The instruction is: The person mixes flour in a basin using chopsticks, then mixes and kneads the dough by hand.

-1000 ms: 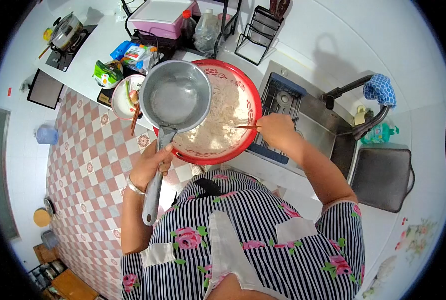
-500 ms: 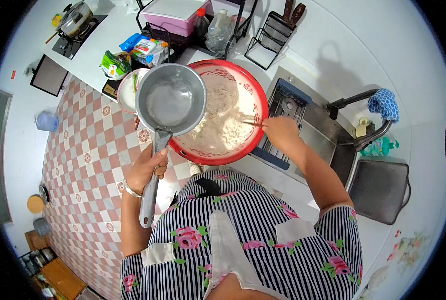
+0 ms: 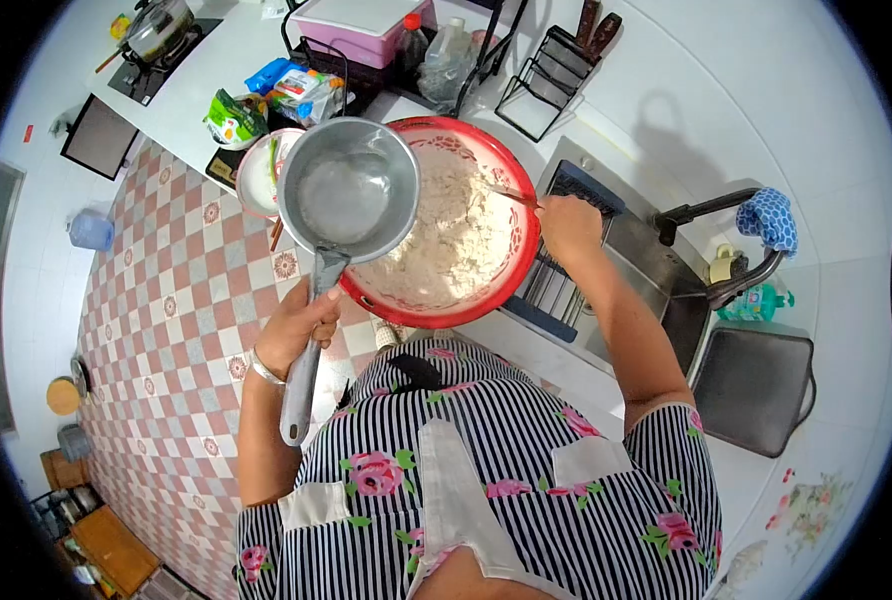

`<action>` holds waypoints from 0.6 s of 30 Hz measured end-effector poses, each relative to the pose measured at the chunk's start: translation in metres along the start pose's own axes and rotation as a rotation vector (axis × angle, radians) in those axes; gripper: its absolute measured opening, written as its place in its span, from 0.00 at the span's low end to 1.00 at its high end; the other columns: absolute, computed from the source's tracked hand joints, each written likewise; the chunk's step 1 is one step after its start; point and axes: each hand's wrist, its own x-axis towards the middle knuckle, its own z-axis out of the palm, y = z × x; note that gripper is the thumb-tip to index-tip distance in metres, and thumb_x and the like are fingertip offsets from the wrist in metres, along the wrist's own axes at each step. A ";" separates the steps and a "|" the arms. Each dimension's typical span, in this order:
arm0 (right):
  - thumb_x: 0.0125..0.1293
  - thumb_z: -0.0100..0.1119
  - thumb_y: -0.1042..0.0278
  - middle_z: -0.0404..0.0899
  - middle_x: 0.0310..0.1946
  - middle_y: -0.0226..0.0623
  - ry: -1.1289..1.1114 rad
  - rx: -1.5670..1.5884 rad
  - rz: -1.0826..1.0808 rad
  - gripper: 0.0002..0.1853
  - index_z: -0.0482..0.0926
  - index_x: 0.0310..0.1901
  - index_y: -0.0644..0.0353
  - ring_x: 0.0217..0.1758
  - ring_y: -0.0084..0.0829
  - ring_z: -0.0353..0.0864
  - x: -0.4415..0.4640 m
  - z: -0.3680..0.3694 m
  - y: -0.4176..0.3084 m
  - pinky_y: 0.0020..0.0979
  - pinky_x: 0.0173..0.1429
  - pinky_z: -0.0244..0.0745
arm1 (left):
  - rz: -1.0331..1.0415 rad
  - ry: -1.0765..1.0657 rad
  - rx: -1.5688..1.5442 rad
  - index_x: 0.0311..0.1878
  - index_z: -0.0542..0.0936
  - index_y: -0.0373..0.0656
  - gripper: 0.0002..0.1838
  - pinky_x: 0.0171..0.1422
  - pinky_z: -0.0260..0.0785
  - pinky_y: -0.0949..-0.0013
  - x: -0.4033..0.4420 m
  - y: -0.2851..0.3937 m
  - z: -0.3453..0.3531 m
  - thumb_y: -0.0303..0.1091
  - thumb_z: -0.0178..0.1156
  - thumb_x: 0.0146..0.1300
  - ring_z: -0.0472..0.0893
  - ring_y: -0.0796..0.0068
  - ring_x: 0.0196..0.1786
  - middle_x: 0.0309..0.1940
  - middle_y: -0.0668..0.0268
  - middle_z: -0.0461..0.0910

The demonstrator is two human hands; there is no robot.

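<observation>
Dipper (image 3: 391,222), rigid metal with a long handle (image 3: 302,388), hangs over the left side of the red-rimmed basin (image 3: 436,321) of floury mixture (image 3: 451,235); the left hand (image 3: 299,325) is wrapped round the handle, a sound place to hold. The clear liquid (image 3: 346,200) it seems to contain would make it bowl-heavy and apt to slosh. The right hand (image 3: 571,228) is closed on slim chopsticks (image 3: 514,195), likely light and stiff, near the basin's right rim; the mixture looks loose, probably soft

One long-handled metal dipper (image 3: 402,190); one large red-rimmed basin (image 3: 436,321). One faucet (image 3: 711,208), one green soap bottle (image 3: 756,302), one pink box (image 3: 351,44).
</observation>
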 end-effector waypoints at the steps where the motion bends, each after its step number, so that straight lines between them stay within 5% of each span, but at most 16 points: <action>1: 0.66 0.52 0.59 0.84 0.30 0.42 -0.014 -0.011 0.016 0.13 0.84 0.35 0.55 0.36 0.44 0.85 0.002 0.006 0.001 0.44 0.39 0.79 | -0.001 -0.012 -0.005 0.50 0.66 0.42 0.25 0.25 0.58 0.79 0.000 -0.001 0.000 0.49 0.63 0.63 0.62 0.87 0.21 0.24 0.74 0.65; 6: 0.65 0.53 0.57 0.84 0.30 0.41 -0.143 0.037 -0.189 0.13 0.84 0.37 0.55 0.36 0.44 0.85 -0.042 -0.002 -0.004 0.45 0.40 0.78 | 0.020 -0.038 0.007 0.54 0.65 0.43 0.24 0.23 0.56 0.81 0.001 -0.001 0.000 0.48 0.60 0.66 0.60 0.88 0.20 0.23 0.75 0.64; 10: 0.65 0.53 0.57 0.84 0.31 0.42 -0.174 0.060 -0.320 0.13 0.84 0.37 0.55 0.38 0.43 0.85 -0.060 -0.004 -0.013 0.45 0.41 0.78 | 0.044 -0.036 0.033 0.45 0.66 0.42 0.24 0.24 0.60 0.78 0.003 0.003 0.001 0.51 0.63 0.63 0.62 0.87 0.20 0.23 0.74 0.65; 18: 0.64 0.50 0.64 0.85 0.32 0.45 -0.018 -0.019 -0.064 0.12 0.84 0.35 0.57 0.37 0.43 0.86 -0.002 0.011 -0.003 0.43 0.41 0.80 | 0.045 -0.033 0.024 0.45 0.65 0.42 0.23 0.24 0.60 0.78 0.002 0.005 -0.004 0.51 0.62 0.64 0.61 0.88 0.20 0.23 0.74 0.65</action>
